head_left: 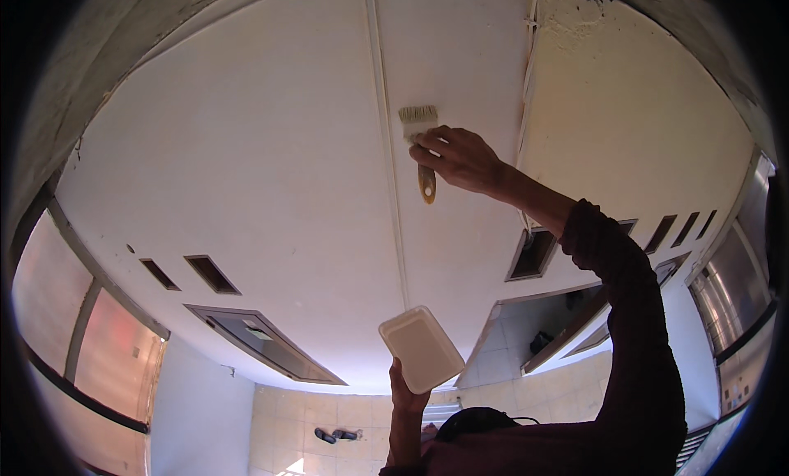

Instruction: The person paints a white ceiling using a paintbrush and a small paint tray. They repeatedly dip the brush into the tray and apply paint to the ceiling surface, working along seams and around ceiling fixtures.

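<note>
My right hand (pixel 464 157) is raised high with its arm stretched up from the right. Its fingers close around a flat paintbrush (pixel 420 131) where the handle meets the ferrule. The bristles point up at the white wall (pixel 288 147), beside a thin vertical strip of trim; whether they touch it I cannot tell. The wooden handle, with a hole near its end, hangs below the fingers. Lower down, my left hand (pixel 406 394) grips a shallow white rectangular tray (pixel 422 349) by its edge. The tray is tilted, and its inside looks pale.
A cable (pixel 527 90) runs down the wall to the right of the brush. Small window openings (pixel 212 274) and an open doorway (pixel 534 336) sit lower in the wall. A pair of dark sandals (pixel 336 435) lies on the tiled floor (pixel 288 406). Glazed panels (pixel 123 344) stand at the left.
</note>
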`<state>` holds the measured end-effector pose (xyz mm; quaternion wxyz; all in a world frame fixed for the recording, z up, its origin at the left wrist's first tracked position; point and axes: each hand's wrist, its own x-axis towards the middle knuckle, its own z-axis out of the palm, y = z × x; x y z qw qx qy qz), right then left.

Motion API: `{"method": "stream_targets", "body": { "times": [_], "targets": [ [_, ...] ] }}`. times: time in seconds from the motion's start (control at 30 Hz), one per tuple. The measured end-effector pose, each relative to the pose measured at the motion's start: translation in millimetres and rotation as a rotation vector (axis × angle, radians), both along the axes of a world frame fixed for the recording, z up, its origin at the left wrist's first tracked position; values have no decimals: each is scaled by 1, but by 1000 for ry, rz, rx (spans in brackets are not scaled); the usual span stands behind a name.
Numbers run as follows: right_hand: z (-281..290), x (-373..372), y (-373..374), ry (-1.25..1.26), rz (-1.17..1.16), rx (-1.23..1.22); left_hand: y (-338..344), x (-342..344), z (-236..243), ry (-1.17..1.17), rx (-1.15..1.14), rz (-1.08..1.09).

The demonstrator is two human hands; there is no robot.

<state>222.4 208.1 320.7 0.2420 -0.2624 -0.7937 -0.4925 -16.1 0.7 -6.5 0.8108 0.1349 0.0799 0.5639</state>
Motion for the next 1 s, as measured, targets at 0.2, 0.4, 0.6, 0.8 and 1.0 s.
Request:
{"method": "stream_targets", "body": {
  "times": [0.2,0.4,0.6,0.8,1.0],
  "targets": [
    [-89,4,-23,-11,5,-333,2,0,-3,-14,-9,-37],
    [-51,35,-48,181,-143,-633,-4,-4,-3,2,-34,-15],
    [85,113,-65,530,-181,-488,1,1,0,10,-29,-39],
    [198,124,-61,395,100,4,5,8,4,56,7,-69],
    [185,145,-52,406,-24,270,6,14,5,57,6,-84]
  ]
}}
